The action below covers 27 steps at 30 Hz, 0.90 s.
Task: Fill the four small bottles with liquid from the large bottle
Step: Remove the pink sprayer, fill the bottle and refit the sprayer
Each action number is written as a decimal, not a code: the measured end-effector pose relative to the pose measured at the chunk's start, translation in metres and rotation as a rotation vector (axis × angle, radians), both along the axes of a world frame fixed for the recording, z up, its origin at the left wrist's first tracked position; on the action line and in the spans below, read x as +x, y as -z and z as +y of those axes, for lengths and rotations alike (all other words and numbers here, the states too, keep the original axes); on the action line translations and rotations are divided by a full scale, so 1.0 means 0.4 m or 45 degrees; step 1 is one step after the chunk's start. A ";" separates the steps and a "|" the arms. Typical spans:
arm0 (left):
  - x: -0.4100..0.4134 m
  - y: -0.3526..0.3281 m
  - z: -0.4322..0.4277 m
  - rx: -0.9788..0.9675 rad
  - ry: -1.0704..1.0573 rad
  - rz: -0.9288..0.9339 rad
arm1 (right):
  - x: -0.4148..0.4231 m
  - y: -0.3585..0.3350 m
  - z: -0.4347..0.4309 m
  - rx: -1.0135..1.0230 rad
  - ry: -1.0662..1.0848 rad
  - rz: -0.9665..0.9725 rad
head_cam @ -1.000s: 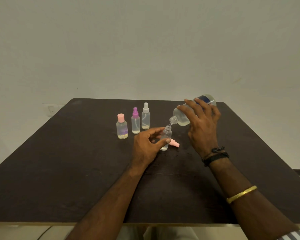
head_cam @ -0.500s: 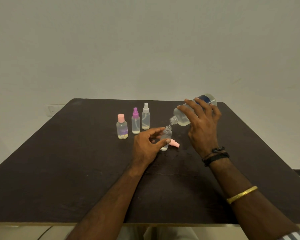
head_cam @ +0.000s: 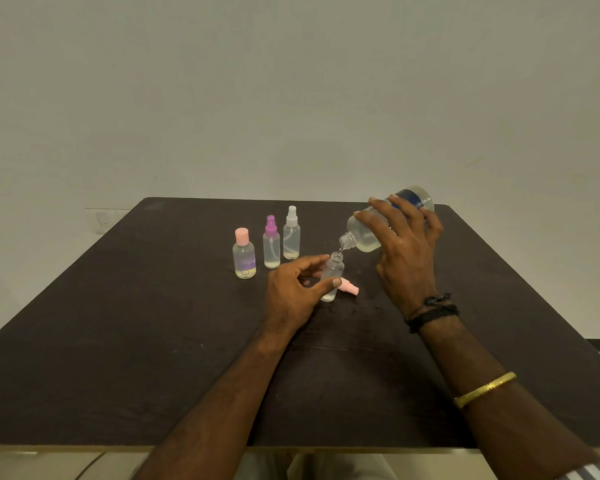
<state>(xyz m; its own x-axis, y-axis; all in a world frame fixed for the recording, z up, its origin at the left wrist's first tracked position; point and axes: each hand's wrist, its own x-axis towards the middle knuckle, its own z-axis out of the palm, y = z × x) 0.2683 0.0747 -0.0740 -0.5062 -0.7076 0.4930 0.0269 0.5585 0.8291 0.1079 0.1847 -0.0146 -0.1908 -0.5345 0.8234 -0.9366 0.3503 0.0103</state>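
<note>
Dark brown table (head_cam: 118, 341) is seen from the head view, set against a plain pale wall (head_cam: 291, 81).

Head view: large bottle (head_cam: 364, 235) is held tipped by the right hand (head_cam: 407, 258), neck down and to the left, fingers wrapped over its clear body, blue label (head_cam: 411, 197) at the raised far end. Its open mouth is placed just above the open bottle (head_cam: 332, 277), and a thin stream of liquid is seen between the two mouths. Open bottle is kept upright on the table by the left hand (head_cam: 293, 292): thumb and fingers are curled loosely around it, thumb tip on its front, index finger at its neck. A little liquid is seen at its bottom. Pink sprayer (head_cam: 349, 288) is laid flat on the table just right of the open bottle, touching or nearly so; contact cannot be told.

Three capped small bottles are stood in a row to the left, well apart from the hands: pink-cap bottle (head_cam: 244, 254), purple sprayer bottle (head_cam: 271, 242), white sprayer bottle (head_cam: 291, 233). Each is partly filled with pale liquid.

Black bands (head_cam: 432, 311) are worn at the right wrist, gold bangle (head_cam: 484, 389) further up the forearm. Striped sleeve (head_cam: 593, 471) is seen at the lower right corner.
</note>
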 end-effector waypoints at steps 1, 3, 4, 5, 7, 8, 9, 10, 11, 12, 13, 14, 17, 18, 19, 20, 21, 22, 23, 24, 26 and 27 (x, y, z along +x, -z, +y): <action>0.000 0.000 0.000 -0.002 0.003 -0.003 | 0.000 0.000 0.000 0.001 0.000 0.001; 0.000 -0.001 0.000 -0.004 0.007 -0.008 | 0.001 0.000 0.000 0.000 0.001 0.003; 0.000 -0.001 0.000 -0.005 0.009 -0.010 | 0.000 0.000 -0.001 -0.002 -0.001 0.004; 0.000 -0.002 0.001 -0.005 0.010 -0.010 | 0.000 0.000 -0.001 -0.004 -0.003 0.006; 0.001 -0.003 0.001 0.001 0.008 -0.008 | 0.000 -0.001 -0.001 -0.007 -0.005 0.013; 0.001 -0.003 0.002 0.005 0.010 -0.005 | 0.001 -0.001 0.000 -0.007 -0.006 0.015; 0.001 -0.002 0.002 0.007 0.013 -0.003 | 0.001 -0.001 0.000 -0.006 -0.006 0.016; 0.001 -0.001 0.001 0.006 0.016 -0.003 | 0.002 -0.001 0.000 -0.005 -0.006 0.016; 0.001 0.000 0.001 0.004 0.019 -0.001 | 0.002 -0.001 0.000 -0.005 -0.005 0.016; 0.000 0.001 0.000 0.003 0.021 0.000 | 0.002 -0.001 0.001 -0.005 -0.005 0.015; 0.000 0.002 -0.001 0.002 0.023 0.003 | 0.001 -0.001 0.000 -0.006 -0.005 0.016; -0.001 0.003 -0.002 0.003 0.022 0.006 | 0.000 -0.001 0.000 -0.008 -0.004 0.018; -0.002 0.004 -0.002 0.002 0.012 0.017 | 0.000 -0.002 0.000 -0.012 -0.002 0.030; -0.002 0.004 -0.002 -0.001 0.011 0.019 | 0.000 -0.003 0.000 -0.013 0.000 0.035; -0.002 0.004 -0.002 -0.003 0.011 0.018 | 0.000 -0.004 0.000 -0.015 0.002 0.037; -0.003 0.005 -0.002 -0.004 0.013 0.015 | 0.000 -0.004 0.000 -0.016 0.003 0.037; -0.003 0.006 -0.003 -0.002 0.015 0.014 | 0.001 -0.004 0.000 -0.015 0.004 0.037; -0.003 0.007 -0.004 -0.001 0.016 0.013 | 0.001 -0.004 0.000 -0.013 0.007 0.037; -0.003 0.007 -0.004 0.000 0.017 0.011 | 0.001 -0.003 0.000 -0.011 0.009 0.039; -0.004 0.008 -0.005 -0.002 0.016 0.005 | 0.000 -0.002 0.000 -0.012 0.011 0.041; -0.004 0.008 -0.005 -0.008 0.018 -0.003 | 0.000 0.001 -0.001 -0.016 0.009 0.042; -0.004 0.008 -0.004 -0.008 0.020 0.001 | 0.001 0.001 0.000 -0.019 0.006 0.042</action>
<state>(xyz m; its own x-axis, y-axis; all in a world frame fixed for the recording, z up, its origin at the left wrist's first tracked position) 0.2668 0.0730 -0.0771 -0.5170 -0.6964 0.4977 0.0366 0.5629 0.8257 0.1081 0.1846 -0.0151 -0.1657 -0.5213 0.8371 -0.9341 0.3551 0.0362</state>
